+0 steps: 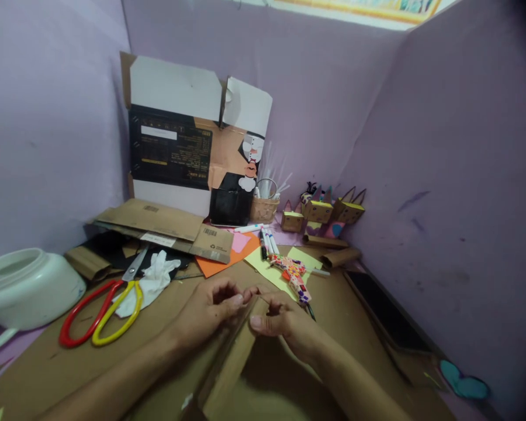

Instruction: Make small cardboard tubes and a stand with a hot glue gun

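Observation:
A long, narrow folded cardboard piece [234,365] slants from the bottom centre up to both hands. My right hand [278,318] pinches its far end, the thumb on the side facing me. Curled at the left of that same end, my left hand [214,307] has thumb and fingers drawn together near the edge; whatever lies between them is too small to make out. Scissors [100,314] with one red and one yellow handle lie left of my left hand, beside a crumpled white tissue [155,279].
A white pot [35,289] stands at the left. Flattened cardboard [158,219] and a printed box panel [170,146] are at the back. Markers [268,241], coloured paper [304,257], a straw basket [264,209] and small cardboard figures [319,211] sit beyond my hands. A dark tablet-like object [388,313] lies right.

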Demonstrator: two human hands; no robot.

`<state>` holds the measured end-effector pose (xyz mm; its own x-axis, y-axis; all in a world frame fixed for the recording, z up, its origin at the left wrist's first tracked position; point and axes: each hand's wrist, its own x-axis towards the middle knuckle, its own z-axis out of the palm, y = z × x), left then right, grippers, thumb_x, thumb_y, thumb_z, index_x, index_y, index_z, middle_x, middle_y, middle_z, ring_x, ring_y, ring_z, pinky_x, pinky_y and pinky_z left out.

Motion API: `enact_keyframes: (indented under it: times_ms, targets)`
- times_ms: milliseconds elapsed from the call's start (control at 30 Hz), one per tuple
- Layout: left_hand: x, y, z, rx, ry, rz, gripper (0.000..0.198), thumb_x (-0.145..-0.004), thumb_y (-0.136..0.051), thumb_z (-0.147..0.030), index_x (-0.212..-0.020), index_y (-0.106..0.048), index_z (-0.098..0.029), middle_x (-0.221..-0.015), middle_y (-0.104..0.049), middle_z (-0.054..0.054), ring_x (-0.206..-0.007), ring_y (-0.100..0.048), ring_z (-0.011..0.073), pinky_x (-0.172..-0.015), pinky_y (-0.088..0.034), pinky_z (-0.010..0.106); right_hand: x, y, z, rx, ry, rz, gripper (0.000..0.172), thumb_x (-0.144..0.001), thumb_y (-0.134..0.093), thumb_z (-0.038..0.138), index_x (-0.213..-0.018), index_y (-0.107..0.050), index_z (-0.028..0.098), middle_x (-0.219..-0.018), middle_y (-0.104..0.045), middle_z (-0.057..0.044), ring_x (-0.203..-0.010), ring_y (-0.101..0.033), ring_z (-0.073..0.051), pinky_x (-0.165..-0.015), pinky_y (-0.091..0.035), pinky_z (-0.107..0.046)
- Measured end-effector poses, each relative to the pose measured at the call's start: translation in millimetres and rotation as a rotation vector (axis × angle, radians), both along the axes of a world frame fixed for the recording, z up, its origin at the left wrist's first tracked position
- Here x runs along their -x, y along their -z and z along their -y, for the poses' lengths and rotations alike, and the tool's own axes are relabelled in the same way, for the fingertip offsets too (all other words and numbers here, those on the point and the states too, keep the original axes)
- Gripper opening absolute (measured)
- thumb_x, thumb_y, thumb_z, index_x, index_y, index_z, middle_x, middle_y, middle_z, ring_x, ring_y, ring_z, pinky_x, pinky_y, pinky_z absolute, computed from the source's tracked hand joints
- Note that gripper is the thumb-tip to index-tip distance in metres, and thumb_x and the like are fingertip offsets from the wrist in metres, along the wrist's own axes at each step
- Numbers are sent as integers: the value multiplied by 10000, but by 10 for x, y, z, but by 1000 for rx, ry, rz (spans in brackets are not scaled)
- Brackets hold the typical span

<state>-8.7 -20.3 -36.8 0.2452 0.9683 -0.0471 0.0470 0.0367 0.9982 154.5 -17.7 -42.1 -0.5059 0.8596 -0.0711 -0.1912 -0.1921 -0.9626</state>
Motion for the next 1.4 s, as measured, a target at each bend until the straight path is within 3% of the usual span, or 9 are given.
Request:
enact_keyframes:
  times_ms: [200, 333, 433, 600, 700, 833, 1067, 1267, 1400]
  targets:
    - [43, -43, 27, 3, 175, -21, 216, -713, -603, -335, -869, -635, -187, -704, -544, -22, -566, -442, 98, -516, -344, 181, -29, 27, 1, -83, -137, 53, 228, -578, -737, 335, -549, -581, 172, -639, -543, 20, -622, -501, -138, -610, -392, -254]
    - [41, 12, 25, 16, 225, 1, 222, -669, -656, -365, -719, -536, -185, -635, -482, -49, -527, -420, 87, -471, -325, 170, -22, 77, -33, -59, -32, 116, 310, -498, -794, 311, -599, -530, 184, -613, -520, 45, -561, -439, -102, -518, -337, -207]
    - [15, 56, 12, 64, 155, 71, 283, -652, -668, -399, -652, -477, -191, -552, -450, -73, -435, -398, 70, -419, -310, 173, 2, 100, -61, -39, 121, 84, 407, -441, -830, 288, -708, -540, 188, -648, -557, 47, -564, -474, -99, -506, -351, -197]
    - [27, 74, -99, 56, -116, 234, 293, -613, -713, -351, -636, -482, -172, -547, -520, -59, -450, -511, 90, -469, -409, 205, -33, 74, -89, -1, 169, 20, 486, -623, -711, 454, -997, -548, 189, -877, -619, -42, -778, -600, -190, -661, -457, -300]
    - [53, 69, -171, 9, -347, 306, 276, -583, -731, -309, -609, -503, -156, -586, -530, -53, -516, -529, 87, -529, -466, 212, -76, 52, -101, -170, 165, 129, 560, -585, -743, 408, -1065, -534, 208, -1032, -601, -67, -937, -572, -238, -768, -448, -352]
    - [59, 68, -173, 1, -388, 336, 296, -557, -743, -297, -594, -487, -152, -602, -509, -54, -563, -525, 85, -587, -495, 221, -92, 51, -125, -447, 299, 384, 458, -562, -767, 252, -977, -576, 215, -926, -619, -22, -840, -575, -210, -742, -437, -334]
    - [78, 16, -54, -128, -145, 4, 590, -547, -759, -222, -1072, -492, -196, -1030, -558, 56, -839, -588, 195, -669, -480, 250, -130, 78, -159, -505, 225, 432, 303, -637, -704, 225, -932, -637, 206, -865, -657, -27, -787, -599, -207, -685, -451, -315]
    - [13, -5, 10, -116, -186, -261, 351, -592, -690, -219, -912, -550, -189, -763, -589, -19, -670, -550, 156, -588, -438, 224, -120, 87, -110, -849, 301, 499, 361, -633, -715, 246, -984, -633, 222, -1031, -618, -64, -919, -568, -230, -791, -443, -344]
    - [-58, 17, 28, -101, -206, -242, 202, -609, -641, -210, -778, -535, -185, -658, -561, -46, -598, -526, 132, -547, -414, 211, -76, 102, -71, -899, 359, 545, 241, -657, -663, 186, -897, -648, 202, -829, -655, -37, -752, -590, -179, -669, -452, -280]
